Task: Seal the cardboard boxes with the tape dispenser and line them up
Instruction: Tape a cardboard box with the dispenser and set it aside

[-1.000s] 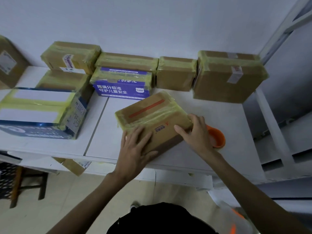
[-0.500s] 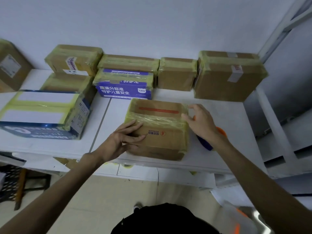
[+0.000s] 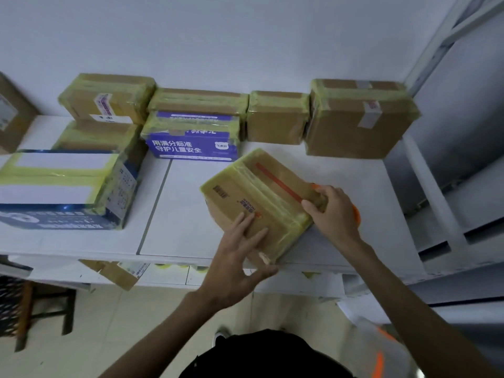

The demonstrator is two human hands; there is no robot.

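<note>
Brown cardboard box with red strip and yellowish tape (image 3: 256,197) lies skewed on white worktop (image 3: 180,219), near edge. Left hand (image 3: 234,266) flat on its near top, fingers spread, grasping nothing. Right hand (image 3: 334,211) grips its right end; orange tape dispenser (image 3: 356,214) mostly hidden behind hand. Row of taped brown boxes (image 3: 278,117) along far wall; purple printed box (image 3: 192,144) just left-far; large blue-white box (image 3: 62,186) at left.

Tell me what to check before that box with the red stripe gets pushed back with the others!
1. Left hand flat on the striped box: ok.
2. Right hand at the box's right end: ok.
3. Yellow tape over the top: ok. Underside: cannot tell.
4. Box square to the back row: not ok, it sits turned.
5. Orange tape dispenser out of the way: cannot tell, mostly hidden behind the right hand.
6. Free table in front of the back row: ok.
</note>
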